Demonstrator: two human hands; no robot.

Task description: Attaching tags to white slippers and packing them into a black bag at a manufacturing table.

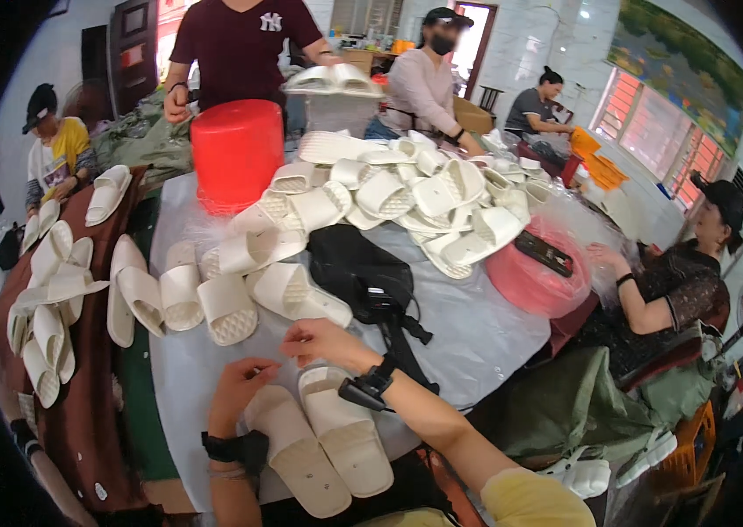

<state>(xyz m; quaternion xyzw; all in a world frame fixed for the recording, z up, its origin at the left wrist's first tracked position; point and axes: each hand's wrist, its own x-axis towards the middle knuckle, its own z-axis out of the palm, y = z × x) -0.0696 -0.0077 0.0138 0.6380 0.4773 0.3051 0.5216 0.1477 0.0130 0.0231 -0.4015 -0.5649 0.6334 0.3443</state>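
A pair of cream slide sandals (323, 448) lies side by side at the near edge of the table, toes pointing away from me. My left hand (244, 384) hovers at the left sandal's toe end, fingers curled and pressed together. Just beyond the right sandal, my right hand (323, 341) has its fingers drawn into a pinch. The fingertips of both hands are close to each other but apart. Anything between them is too small to make out. Dark bands circle both wrists, and the right one carries a small black device.
More cream slides (231, 309) lie in a row ahead, beside a black bag (361, 272). Behind it rises a large heap of slides (389, 189). A red bucket (238, 154) and a pink plastic-wrapped bundle (537, 279) flank the heap. Several people work around the table.
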